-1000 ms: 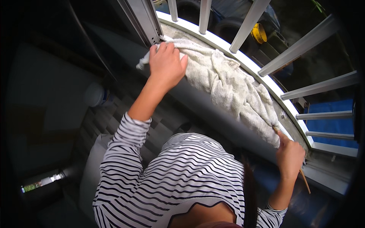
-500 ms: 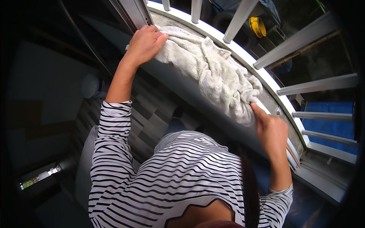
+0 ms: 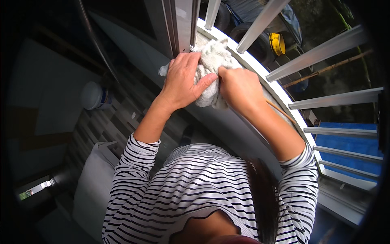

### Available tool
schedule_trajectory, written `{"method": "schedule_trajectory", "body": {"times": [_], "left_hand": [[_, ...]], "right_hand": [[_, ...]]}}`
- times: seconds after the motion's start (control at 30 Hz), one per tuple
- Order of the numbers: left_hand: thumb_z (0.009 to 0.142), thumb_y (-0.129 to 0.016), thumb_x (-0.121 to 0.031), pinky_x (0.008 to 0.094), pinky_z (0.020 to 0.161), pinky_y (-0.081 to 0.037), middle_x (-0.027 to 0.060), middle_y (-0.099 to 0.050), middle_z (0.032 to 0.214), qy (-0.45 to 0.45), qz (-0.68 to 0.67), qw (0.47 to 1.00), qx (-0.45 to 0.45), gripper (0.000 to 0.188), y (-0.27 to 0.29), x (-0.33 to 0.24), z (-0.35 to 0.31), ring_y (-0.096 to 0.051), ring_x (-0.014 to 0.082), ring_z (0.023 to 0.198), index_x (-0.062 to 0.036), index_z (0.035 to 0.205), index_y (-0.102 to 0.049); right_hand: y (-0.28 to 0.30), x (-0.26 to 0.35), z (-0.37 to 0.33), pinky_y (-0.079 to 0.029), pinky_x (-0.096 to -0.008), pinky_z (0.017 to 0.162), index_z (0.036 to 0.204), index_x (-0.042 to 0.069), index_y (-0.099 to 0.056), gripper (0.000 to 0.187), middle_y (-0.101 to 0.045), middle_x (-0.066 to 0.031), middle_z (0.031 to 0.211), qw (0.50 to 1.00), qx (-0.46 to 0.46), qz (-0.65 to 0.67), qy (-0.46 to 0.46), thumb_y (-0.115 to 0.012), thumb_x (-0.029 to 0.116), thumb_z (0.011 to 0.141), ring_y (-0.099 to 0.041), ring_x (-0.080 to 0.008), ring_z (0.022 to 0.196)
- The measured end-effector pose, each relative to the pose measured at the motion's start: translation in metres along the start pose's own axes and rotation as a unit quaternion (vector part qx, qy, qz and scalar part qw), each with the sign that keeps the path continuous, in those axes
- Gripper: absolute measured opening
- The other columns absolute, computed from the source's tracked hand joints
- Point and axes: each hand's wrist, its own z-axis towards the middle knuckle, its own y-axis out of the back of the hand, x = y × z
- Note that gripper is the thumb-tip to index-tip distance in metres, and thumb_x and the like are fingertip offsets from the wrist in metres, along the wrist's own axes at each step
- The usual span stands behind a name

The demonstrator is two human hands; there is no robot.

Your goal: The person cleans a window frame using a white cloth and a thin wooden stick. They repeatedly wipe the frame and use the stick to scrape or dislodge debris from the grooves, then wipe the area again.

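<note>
A white, towel-like cloth (image 3: 213, 55) is bunched into a crumpled heap on the window sill, close against the metal window frame (image 3: 178, 26). My left hand (image 3: 182, 79) grips the heap from its left side, with the thumb laid across the near folds. Right beside it, my right hand (image 3: 242, 87) is curled in a fist on the cloth's right side. Part of the cloth lies hidden under both hands, and some of it hangs over the sill's inner edge. A small pale end (image 3: 163, 70) sticks out to the left of my left hand.
White metal bars (image 3: 262, 24) stand along the sill's outer side. Beyond them are a yellow ring-shaped object (image 3: 277, 44), dark tyres (image 3: 243, 34) and a blue sheet (image 3: 345, 140). Inside, a white bucket (image 3: 92, 96) stands on the wood-patterned floor.
My right hand has moved left along the sill to beside my left hand. The cloth, spread long before, is now gathered into a compact heap near the frame.
</note>
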Motion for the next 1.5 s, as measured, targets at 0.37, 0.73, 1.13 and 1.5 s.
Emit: {"method": "schedule_trajectory", "body": {"times": [0.37,0.73,1.13,1.5], "left_hand": [[0.082,-0.068,-0.01,0.0366,0.108,-0.035,0.0129,-0.043,0.139,0.09,-0.437,0.873,-0.198,0.06,0.014,-0.006,-0.073,-0.043,0.0219,0.126,-0.0024,0.135,-0.041],[0.098,-0.053,-0.026,0.0395,0.112,-0.034,0.0147,-0.044,0.148,0.291,-0.568,0.74,-0.214,0.037,0.091,0.018,-0.149,-0.044,0.0274,0.133,-0.004,0.128,-0.058],[0.098,-0.056,-0.024,0.0368,0.095,-0.048,0.0126,-0.064,0.121,0.366,-0.529,0.73,-0.231,0.039,0.139,0.136,-0.244,-0.063,0.0242,0.107,0.0023,0.126,-0.059],[0.093,-0.067,-0.017,0.03,0.081,-0.051,0.0112,-0.07,0.104,0.484,-0.187,0.809,-0.275,0.031,0.118,0.093,-0.169,-0.066,0.0185,0.092,0.0064,0.113,-0.065]], "right_hand": [[0.018,0.052,-0.019,-0.053,-0.0464,0.06,0.088,0.009,-0.066,0.012,-0.063,-0.016,0.064,0.974,-0.054,0.187,0.114,-0.061,0.016,0.079,-0.066,-0.0357,0.064],[-0.048,0.073,-0.041,-0.053,-0.044,0.063,0.112,0.023,-0.072,0.027,-0.068,-0.0134,0.073,0.959,0.029,0.231,0.159,-0.062,0.018,0.087,-0.066,-0.0338,0.067],[-0.081,0.032,-0.084,-0.055,-0.0412,0.075,0.116,0.021,-0.071,0.028,-0.071,-0.011,0.097,0.931,0.092,0.339,0.101,-0.061,0.017,0.09,-0.068,-0.0331,0.083],[-0.079,0.016,-0.097,-0.047,-0.0286,0.064,0.128,0.009,-0.062,0.039,-0.058,-0.0063,0.069,0.829,0.133,0.543,-0.022,-0.064,0.02,0.091,-0.053,-0.0134,0.062]]}}
